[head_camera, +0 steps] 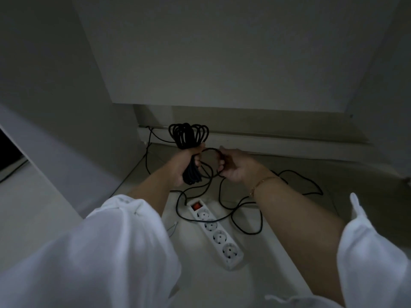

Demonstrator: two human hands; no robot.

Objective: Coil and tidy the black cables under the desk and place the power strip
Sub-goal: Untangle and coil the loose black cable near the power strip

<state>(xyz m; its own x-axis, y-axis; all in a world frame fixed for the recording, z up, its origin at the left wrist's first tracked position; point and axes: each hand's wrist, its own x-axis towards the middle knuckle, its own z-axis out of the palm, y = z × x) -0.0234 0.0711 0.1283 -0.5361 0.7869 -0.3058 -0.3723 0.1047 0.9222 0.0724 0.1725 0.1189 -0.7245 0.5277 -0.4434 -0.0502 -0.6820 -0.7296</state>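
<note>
My left hand (181, 166) grips a bundle of coiled black cable (188, 136), whose loops fan out above my fist. My right hand (236, 166) pinches a fresh loop of the same cable (213, 150) just right of the bundle. The loose rest of the black cable (244, 204) trails in curves over the floor. A white power strip (219, 237) with a red switch and several sockets lies on the floor below my hands, with cable crossing its near-switch end.
The desk's back panel (222, 52) and side panel (66, 107) enclose the space. A skirting board (266, 138) runs along the wall behind. Another thin black cable (148, 152) hangs down at the back left corner. White sleeves cover my upper forearms.
</note>
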